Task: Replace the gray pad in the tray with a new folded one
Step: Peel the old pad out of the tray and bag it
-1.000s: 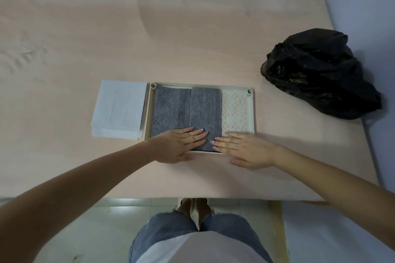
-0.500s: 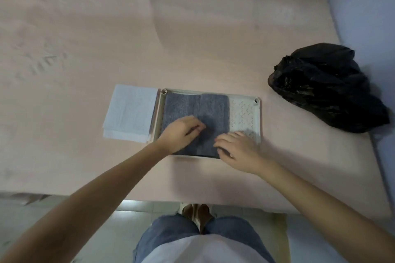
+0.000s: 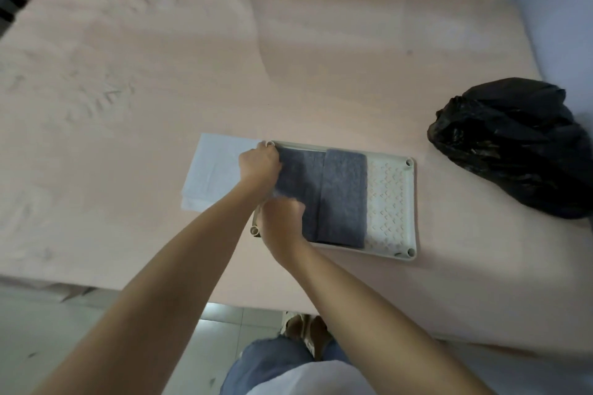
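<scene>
White folded pad (image 3: 213,170) lies flat on the table (image 3: 128,90), touching the tray's left edge; staged there, likely as the replacement, close for a quick swap. Left hand (image 3: 258,167) sits at the tray's far-left corner, fingers curled over the gray pad's (image 3: 333,196) left edge, gripping it; that end looks slightly lifted and rumpled. Right hand (image 3: 280,221) is just nearer, at the near-left part of the pad, fingers curled onto the fabric too, though blur hides exactly how much it pinches. Both grips on the same left edge suggest peeling the pad out from that side. Gray pad is in the tray (image 3: 412,208), covering left and middle; most of it extends right of both hands, flat, with a fold seam down the middle. Tray's right strip shows bare patterned floor. Black plastic bag (image 3: 513,144) sits well apart at far right, probably for the old pad.
</scene>
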Available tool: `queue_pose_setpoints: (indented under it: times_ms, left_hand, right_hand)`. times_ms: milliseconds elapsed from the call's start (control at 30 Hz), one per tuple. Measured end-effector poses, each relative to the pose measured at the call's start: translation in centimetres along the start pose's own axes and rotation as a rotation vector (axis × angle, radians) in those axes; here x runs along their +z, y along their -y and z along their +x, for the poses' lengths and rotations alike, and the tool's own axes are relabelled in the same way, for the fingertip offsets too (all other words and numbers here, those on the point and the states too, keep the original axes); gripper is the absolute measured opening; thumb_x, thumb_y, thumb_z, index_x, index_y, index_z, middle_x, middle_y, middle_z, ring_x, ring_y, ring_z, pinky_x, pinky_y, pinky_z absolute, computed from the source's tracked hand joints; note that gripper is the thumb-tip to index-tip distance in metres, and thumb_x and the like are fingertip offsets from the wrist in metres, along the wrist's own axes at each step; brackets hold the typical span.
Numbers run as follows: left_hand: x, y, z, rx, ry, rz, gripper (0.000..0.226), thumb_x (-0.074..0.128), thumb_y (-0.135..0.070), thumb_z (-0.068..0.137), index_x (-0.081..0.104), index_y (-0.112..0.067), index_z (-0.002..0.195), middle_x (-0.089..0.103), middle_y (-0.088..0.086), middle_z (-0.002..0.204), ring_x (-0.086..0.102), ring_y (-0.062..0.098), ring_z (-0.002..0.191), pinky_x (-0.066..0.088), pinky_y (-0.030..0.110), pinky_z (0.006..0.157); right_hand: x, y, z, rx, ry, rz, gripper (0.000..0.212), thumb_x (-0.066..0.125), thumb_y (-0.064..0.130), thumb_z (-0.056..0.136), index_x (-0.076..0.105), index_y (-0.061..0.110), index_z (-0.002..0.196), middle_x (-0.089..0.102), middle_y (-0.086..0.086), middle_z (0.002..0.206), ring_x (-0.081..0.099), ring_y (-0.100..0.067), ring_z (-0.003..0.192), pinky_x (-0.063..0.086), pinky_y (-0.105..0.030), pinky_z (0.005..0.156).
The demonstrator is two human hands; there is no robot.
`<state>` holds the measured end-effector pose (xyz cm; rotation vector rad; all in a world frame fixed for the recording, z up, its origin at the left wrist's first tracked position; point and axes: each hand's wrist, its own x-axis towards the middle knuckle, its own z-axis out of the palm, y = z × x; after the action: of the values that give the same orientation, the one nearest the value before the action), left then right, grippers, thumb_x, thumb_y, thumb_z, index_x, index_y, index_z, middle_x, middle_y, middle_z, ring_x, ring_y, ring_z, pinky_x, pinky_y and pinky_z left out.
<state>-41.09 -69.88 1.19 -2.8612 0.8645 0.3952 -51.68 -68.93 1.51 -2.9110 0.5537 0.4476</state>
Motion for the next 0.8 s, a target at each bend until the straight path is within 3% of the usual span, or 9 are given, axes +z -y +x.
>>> queue_pose_setpoints:
  times_ms: [67, 133, 200, 233, 300, 400, 467, 600, 800]
  left_hand:
    - [0.2, -0.3, 0.2, -0.035, 0.006, -0.027, 0.042, 0.04, -0.034, 0.098, 0.043, -0.007, 0.13, 0.051, 0.008, 0.127, 0.059, 0.027, 0.105, 0.037, 0.031, 0.068]
    - [0.3, -0.7, 0.0, -0.079, 0.008, -0.099, 0.044, 0.041, -0.037, 0.098, 0.042, -0.007, 0.131, 0.05, 0.008, 0.13, 0.059, 0.027, 0.107, 0.037, 0.031, 0.069]
    - [0.4, -0.8, -0.2, -0.126, 0.007, -0.184, 0.044, 0.043, -0.036, 0.098, 0.041, -0.008, 0.132, 0.05, 0.01, 0.13, 0.058, 0.029, 0.109, 0.037, 0.031, 0.072]
    - [0.4, -0.8, -0.2, -0.144, 0.008, -0.231, 0.043, 0.045, -0.034, 0.097, 0.042, -0.008, 0.131, 0.051, 0.01, 0.129, 0.058, 0.03, 0.109, 0.038, 0.032, 0.072]
    - [0.4, -0.5, 0.0, -0.173, 0.017, -0.351, 0.038, 0.048, -0.03, 0.094, 0.046, -0.008, 0.125, 0.055, 0.011, 0.123, 0.058, 0.031, 0.107, 0.039, 0.032, 0.071]
    - [0.2, -0.1, 0.3, -0.197, 0.038, -0.518, 0.035, 0.052, -0.031, 0.089, 0.052, -0.008, 0.115, 0.062, 0.008, 0.11, 0.06, 0.029, 0.098, 0.041, 0.031, 0.068]
    - [-0.5, -0.1, 0.3, -0.19, 0.05, -0.555, 0.032, 0.052, -0.033, 0.088, 0.055, -0.01, 0.111, 0.063, 0.006, 0.103, 0.06, 0.027, 0.093, 0.042, 0.031, 0.067]
    - [-2.4, -0.4, 0.6, -0.153, 0.039, -0.599, 0.022, 0.054, -0.034, 0.086, 0.059, -0.014, 0.093, 0.063, 0.003, 0.087, 0.062, 0.025, 0.084, 0.043, 0.028, 0.065]
    - [-4.1, -2.7, 0.9, -0.111, 0.094, -0.777, 0.021, 0.055, -0.034, 0.084, 0.056, -0.014, 0.079, 0.065, -0.001, 0.068, 0.071, 0.021, 0.065, 0.06, 0.039, 0.071]
  right_hand:
    - [0.2, 0.1, 0.3, 0.019, 0.03, 0.004, 0.01, 0.061, 0.03, 0.084, 0.062, 0.02, 0.086, 0.06, 0.008, 0.074, 0.06, -0.015, 0.074, 0.024, -0.02, 0.055]
    - [0.0, 0.4, 0.2, 0.064, 0.107, -0.061, 0.024, 0.07, 0.039, 0.068, 0.052, 0.024, 0.062, 0.034, 0.011, 0.047, 0.048, -0.009, 0.052, 0.012, -0.018, 0.049]
    - [0.7, 0.3, 0.4, 0.141, 0.098, -0.1, 0.042, 0.076, 0.037, 0.044, 0.037, 0.021, 0.047, 0.005, 0.005, 0.041, 0.035, -0.005, 0.037, 0.005, -0.017, 0.051]
    - [1.2, 0.1, 0.7, 0.115, 0.099, -0.093, 0.042, 0.076, 0.033, 0.044, 0.036, 0.021, 0.046, 0.003, 0.005, 0.042, 0.035, -0.005, 0.036, 0.005, -0.017, 0.05]
    - [0.9, 0.4, 0.5, 0.095, 0.159, -0.084, 0.028, 0.071, 0.029, 0.064, 0.044, 0.024, 0.058, 0.015, 0.007, 0.044, 0.038, -0.008, 0.043, 0.008, -0.019, 0.048]
    - [1.0, -0.1, 0.5, 0.041, 0.027, -0.028, 0.005, 0.055, 0.017, 0.087, 0.056, 0.016, 0.082, 0.04, 0.005, 0.058, 0.043, -0.013, 0.054, 0.017, -0.022, 0.047]
    - [0.2, -0.5, 0.4, 0.076, 0.018, 0.03, 0.01, 0.05, 0.015, 0.091, 0.059, 0.013, 0.086, 0.052, 0.003, 0.066, 0.051, -0.016, 0.06, 0.026, -0.023, 0.051]
    - [-1.7, -1.4, -0.5, 0.148, 0.017, 0.282, 0.026, 0.043, 0.027, 0.094, 0.046, 0.015, 0.071, 0.055, 0.0, 0.069, 0.06, -0.022, 0.081, 0.036, -0.029, 0.065]
    - [-3.0, -4.2, -2.8, 0.339, -0.011, 0.602, 0.026, 0.05, 0.036, 0.088, 0.056, 0.017, 0.072, 0.065, -0.002, 0.077, 0.06, -0.025, 0.076, 0.036, -0.028, 0.062]
